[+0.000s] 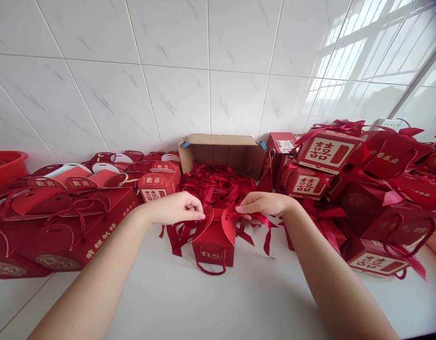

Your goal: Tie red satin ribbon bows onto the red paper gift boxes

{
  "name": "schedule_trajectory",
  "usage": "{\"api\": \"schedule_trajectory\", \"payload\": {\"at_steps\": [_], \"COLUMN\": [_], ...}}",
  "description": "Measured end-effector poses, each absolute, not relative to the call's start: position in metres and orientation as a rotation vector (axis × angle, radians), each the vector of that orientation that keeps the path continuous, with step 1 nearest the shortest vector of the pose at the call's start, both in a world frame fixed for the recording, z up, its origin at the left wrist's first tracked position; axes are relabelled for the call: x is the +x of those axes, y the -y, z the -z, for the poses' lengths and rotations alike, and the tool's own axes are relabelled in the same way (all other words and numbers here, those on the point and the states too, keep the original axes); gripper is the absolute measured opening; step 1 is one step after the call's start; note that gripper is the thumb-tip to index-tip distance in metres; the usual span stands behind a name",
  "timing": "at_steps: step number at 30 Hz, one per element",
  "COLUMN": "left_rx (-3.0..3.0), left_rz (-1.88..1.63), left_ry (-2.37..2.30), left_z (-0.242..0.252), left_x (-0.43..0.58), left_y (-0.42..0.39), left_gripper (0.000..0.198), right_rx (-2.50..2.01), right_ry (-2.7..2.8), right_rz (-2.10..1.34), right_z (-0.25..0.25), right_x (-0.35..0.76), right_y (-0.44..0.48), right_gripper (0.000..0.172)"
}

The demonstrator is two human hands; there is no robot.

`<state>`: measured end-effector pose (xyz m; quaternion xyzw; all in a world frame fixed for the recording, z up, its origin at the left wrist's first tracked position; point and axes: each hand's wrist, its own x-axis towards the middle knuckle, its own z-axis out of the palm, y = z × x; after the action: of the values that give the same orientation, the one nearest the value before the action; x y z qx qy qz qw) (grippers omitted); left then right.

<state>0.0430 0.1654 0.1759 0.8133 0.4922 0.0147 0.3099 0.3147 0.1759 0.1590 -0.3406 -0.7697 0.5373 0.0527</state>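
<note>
My right hand (262,205) pinched a red ribbon (262,218) near the right flap (229,227); my left hand (189,208), fingers curled, met the left flap (203,228) — its hold I couldn't tell. Between them stood the small red box (213,246), upright, its cord handle (211,272) drooping in front. A carton (223,140) of ribbons (218,182) lay behind — boxes (380,208) crowded both sides.

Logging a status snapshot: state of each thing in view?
Center gift box: upright, curved flaps raised, no bow visible
Left hand: fingers curled at box's left flap, grip unclear
Right hand: pinching ribbon
Carton: open toward camera
Ribbon pile: loose, in carton's opening
Right-side boxes: stacked, several ribboned
Left-side boxes: grouped, no bows visible
</note>
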Motion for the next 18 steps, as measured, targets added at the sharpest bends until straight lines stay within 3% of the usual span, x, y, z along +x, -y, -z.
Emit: {"api": "schedule_trajectory", "payload": {"at_steps": [6,11,18], "left_rx": [2.132,2.056,2.107], "left_rz": [0.081,0.275,-0.115], "left_ry": [-1.363,-1.462,-1.216], "left_z": [-0.174,-0.179,-0.204], "left_x": [0.045,0.037,0.016], "left_y": [-0.163,-0.162,-0.155], "left_gripper": [0.035,0.047,0.042], "right_rx": [-1.007,-1.057,-0.853], "right_ry": [2.492,2.387,2.108], "right_rz": [-1.688,-1.689,-1.704], "right_z": [-0.159,-0.153,-0.163], "right_x": [0.311,0.319,0.338], "right_y": [-0.173,-0.179,-0.174], "right_gripper": [0.045,0.045,0.037]}}
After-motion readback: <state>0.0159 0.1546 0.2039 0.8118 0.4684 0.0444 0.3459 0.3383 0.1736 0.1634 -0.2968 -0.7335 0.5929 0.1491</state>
